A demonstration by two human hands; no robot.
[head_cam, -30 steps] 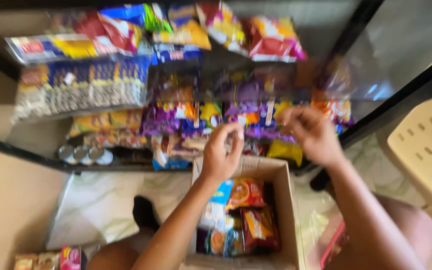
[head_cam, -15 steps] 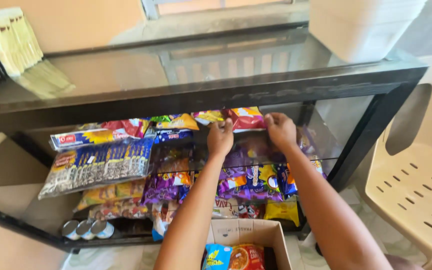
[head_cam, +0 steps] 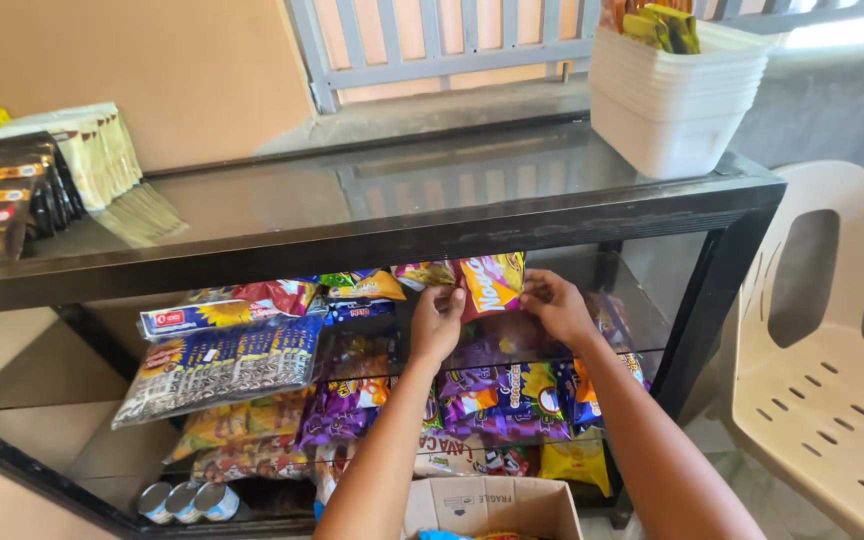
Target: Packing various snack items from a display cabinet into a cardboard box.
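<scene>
Both of my hands reach under the glass top of a black-framed display stand point(head_cam: 592, 215). My left hand point(head_cam: 436, 322) and my right hand point(head_cam: 556, 304) pinch the two sides of an orange and pink snack bag point(head_cam: 492, 281), held upright on the upper glass shelf. Other snack bags lie beside it: a yellow one point(head_cam: 367, 285) and a red one point(head_cam: 277, 295) to the left. Purple snack packs point(head_cam: 502, 395) fill the shelf below my wrists.
A strip of blue sachets point(head_cam: 222, 365) hangs at the left. Cans point(head_cam: 184, 500) stand on the bottom shelf. An open cardboard box point(head_cam: 487, 505) sits below my arms. A stack of white tubs point(head_cam: 677, 95) rests on the glass top; a cream plastic chair point(head_cam: 832, 390) stands right.
The view has lifted from the box to the stand's top. My hands rose from the box to the upper shelf and now hold the orange and pink bag there.
</scene>
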